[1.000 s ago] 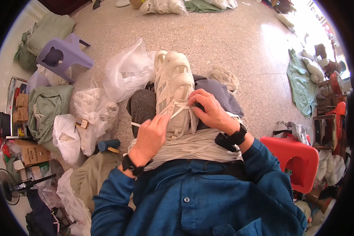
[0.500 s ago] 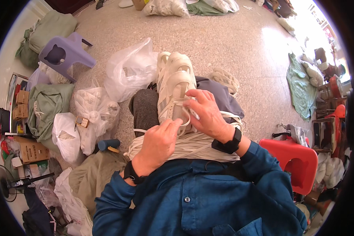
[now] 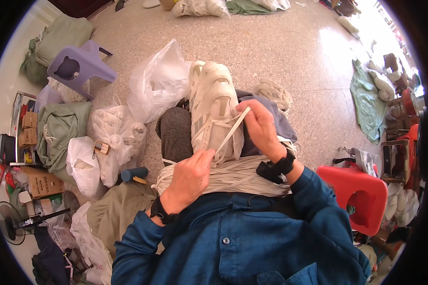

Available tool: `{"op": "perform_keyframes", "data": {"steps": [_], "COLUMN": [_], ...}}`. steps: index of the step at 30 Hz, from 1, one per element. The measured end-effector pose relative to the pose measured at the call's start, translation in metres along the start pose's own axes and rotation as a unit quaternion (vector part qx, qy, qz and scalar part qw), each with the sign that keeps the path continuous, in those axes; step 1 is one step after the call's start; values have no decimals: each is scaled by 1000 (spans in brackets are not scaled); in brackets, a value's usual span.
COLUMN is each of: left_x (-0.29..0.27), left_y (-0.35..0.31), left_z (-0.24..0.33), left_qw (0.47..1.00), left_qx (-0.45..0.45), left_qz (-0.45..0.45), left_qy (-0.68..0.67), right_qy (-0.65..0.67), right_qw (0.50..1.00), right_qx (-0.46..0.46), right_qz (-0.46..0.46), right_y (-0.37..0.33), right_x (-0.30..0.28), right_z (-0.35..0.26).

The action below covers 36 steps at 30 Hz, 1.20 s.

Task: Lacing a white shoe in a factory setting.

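Note:
A cream sneaker [image 3: 217, 102] lies across my lap with its toe pointing away, and a second one is partly hidden on its left. One flat off-white shoelace [image 3: 232, 130] is stretched slantwise above the sneaker's opening. Its lower end is pinched in the fingers of my left hand [image 3: 189, 178], close to the heel. At the upper right, my right hand [image 3: 261, 126] grips the lace beside the sneaker's side. A thick bundle of loose laces [image 3: 228, 178] lies over my thighs, below both hands.
Another pair of cream shoes [image 3: 275, 94] rests on the floor beyond my right knee. Clear plastic bags [image 3: 159, 78] lie to the left, near a purple stool [image 3: 83, 66]. A red stool [image 3: 359, 194] stands close on my right.
My right hand has moved to the right, away from the sneaker's eyelets, and the lace is now drawn straight between both hands. My left hand has shifted only slightly.

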State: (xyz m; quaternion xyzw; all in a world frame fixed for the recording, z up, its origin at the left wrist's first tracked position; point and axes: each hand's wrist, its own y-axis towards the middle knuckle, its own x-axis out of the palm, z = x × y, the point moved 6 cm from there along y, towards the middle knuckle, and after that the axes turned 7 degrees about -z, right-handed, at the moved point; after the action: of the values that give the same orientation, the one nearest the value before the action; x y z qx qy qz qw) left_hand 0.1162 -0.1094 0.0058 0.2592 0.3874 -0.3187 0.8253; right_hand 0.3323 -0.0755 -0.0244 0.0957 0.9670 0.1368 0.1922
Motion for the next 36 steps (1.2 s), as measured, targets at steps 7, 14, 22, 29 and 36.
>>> {"op": "perform_keyframes", "data": {"steps": [7, 14, 22, 29, 36], "left_x": [3, -20, -11, -8, -24], "left_y": [-27, -29, 13, 40, 43], "left_z": [-30, -52, -43, -47, -56], "left_qw": [995, 994, 991, 993, 989], "left_qx": [-93, -106, -83, -48, -88], "left_qz": [-37, 21, 53, 60, 118], "left_qy": [2, -30, -88, -86, -6], "right_qy": [202, 298, 368, 404, 281], "right_qw": [970, 937, 892, 868, 897], "right_qx": [122, 122, 154, 187, 269], "right_qz": [52, 138, 212, 221, 211], "right_y": [10, -1, -31, -69, -88], "right_x": [-51, -109, -195, -232, -212], "right_z": [25, 45, 92, 126, 138]}}
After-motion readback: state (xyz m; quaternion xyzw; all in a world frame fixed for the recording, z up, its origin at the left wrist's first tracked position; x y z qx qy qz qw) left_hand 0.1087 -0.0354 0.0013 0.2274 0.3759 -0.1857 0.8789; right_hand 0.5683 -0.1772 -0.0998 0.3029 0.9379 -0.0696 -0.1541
